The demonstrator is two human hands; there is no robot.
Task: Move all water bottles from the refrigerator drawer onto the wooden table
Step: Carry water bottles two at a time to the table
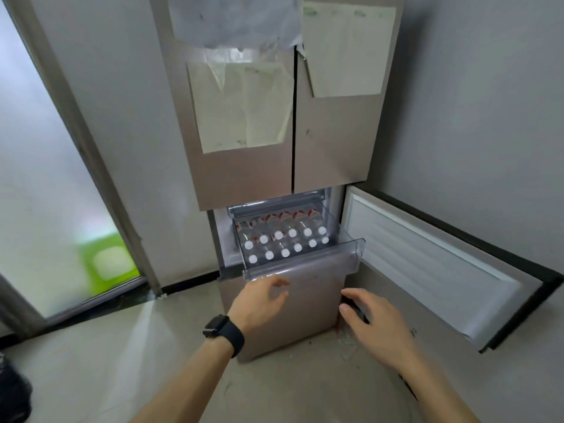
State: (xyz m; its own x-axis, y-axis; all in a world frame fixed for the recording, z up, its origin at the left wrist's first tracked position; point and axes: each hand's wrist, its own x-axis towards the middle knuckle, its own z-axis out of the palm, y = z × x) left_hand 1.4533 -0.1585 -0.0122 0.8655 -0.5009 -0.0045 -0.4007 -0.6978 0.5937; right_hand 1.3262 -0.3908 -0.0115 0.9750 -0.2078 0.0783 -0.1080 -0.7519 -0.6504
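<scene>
A clear plastic drawer point(305, 265) is pulled out of the refrigerator's lower compartment. It holds several water bottles point(285, 239) standing upright in rows, with white caps and red-and-white labels. My left hand point(262, 300), a black watch on its wrist, hovers just below the drawer's front lip with fingers apart and nothing in it. My right hand point(375, 325) is lower and to the right, also spread and holding nothing, in front of the lower door. No wooden table is in view.
The refrigerator's lower right door point(442, 264) stands swung open to the right. Paper sheets point(241, 105) are taped on the closed upper doors. A frosted glass door point(45, 178) is at the left. Pale floor point(122, 361) lies below.
</scene>
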